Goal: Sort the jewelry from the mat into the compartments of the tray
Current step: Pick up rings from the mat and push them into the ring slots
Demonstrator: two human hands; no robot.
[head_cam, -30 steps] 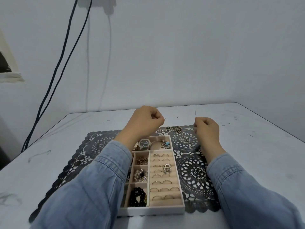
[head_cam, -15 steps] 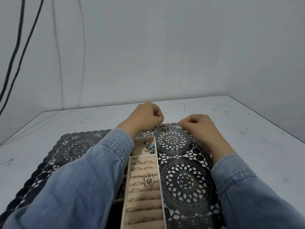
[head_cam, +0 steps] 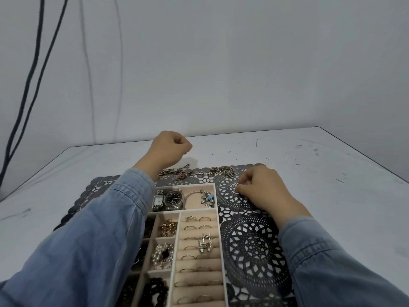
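Left hand (head_cam: 169, 149) lifted above the far edge of the mat (head_cam: 252, 247), fingers curled into a tight fist, thumb against the forefinger, nothing to see inside it. Right hand (head_cam: 263, 189) low on the mat, just beside the far right corner of the tray (head_cam: 186, 186), fingers bent and tips drawn together against the lace pattern; cannot tell whether something small is pinched there. Between the two hands, along the far edge of the mat, a row of tangled chains (head_cam: 199, 172), not yet in the tray. In the wide far compartment of the tray, two watches (head_cam: 170, 199) side by side and a bracelet with charms (head_cam: 207, 197). Nearer, on the right, a long column of padded slots with thin rings (head_cam: 199, 219) and one large winged ring (head_cam: 204, 244). Left of that column, small compartments one behind another: a gold chain (head_cam: 168, 228), a pearl piece (head_cam: 162, 255), black beads (head_cam: 157, 291). More compartments further left, mostly hidden under the left denim sleeve (head_cam: 88, 240). Mat and tray on a white scratched table (head_cam: 332, 185) — two dark cables (head_cam: 33, 85) on the wall at the left.
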